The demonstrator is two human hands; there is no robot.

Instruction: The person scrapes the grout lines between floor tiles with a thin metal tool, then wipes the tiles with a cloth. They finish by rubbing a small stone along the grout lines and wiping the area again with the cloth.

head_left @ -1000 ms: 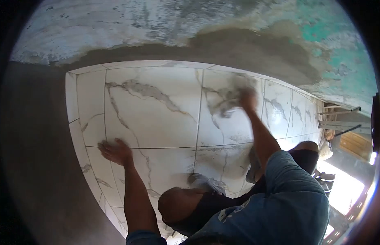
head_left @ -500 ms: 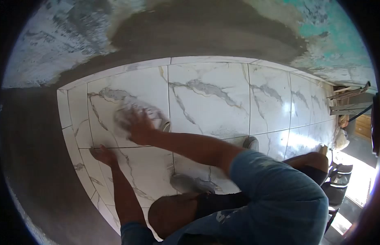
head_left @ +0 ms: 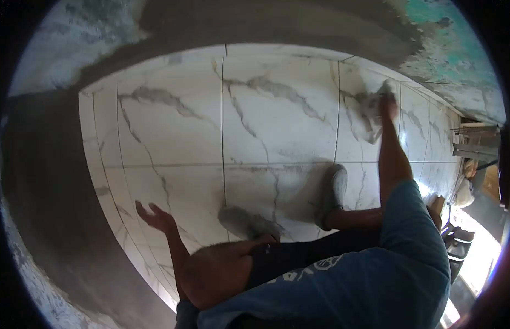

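I am crouched on a floor of white marble-look tiles [head_left: 173, 137] with grey veins. My right hand [head_left: 387, 104] is stretched out to the far right and holds a grey rag [head_left: 371, 112] pressed on a tile; hand and rag are blurred. My left hand [head_left: 151, 216] hovers just above the tiles at the lower left, fingers spread, holding nothing. My two grey shoes [head_left: 247, 222] [head_left: 333, 194] stand on the tiles between my arms, with my bare knees and dark shorts below them.
Wet grey mortar [head_left: 41, 181] borders the tiles on the left and along the top. A worn turquoise and white wall [head_left: 457, 49] rises at the upper right. Wooden boards and clutter [head_left: 474, 148] lie at the right edge by a bright sunlit opening.
My right hand swept the rag from the left tiles across to the far right. My left hand lifted off the floor and moved nearer. The view shifted as I rose slightly.
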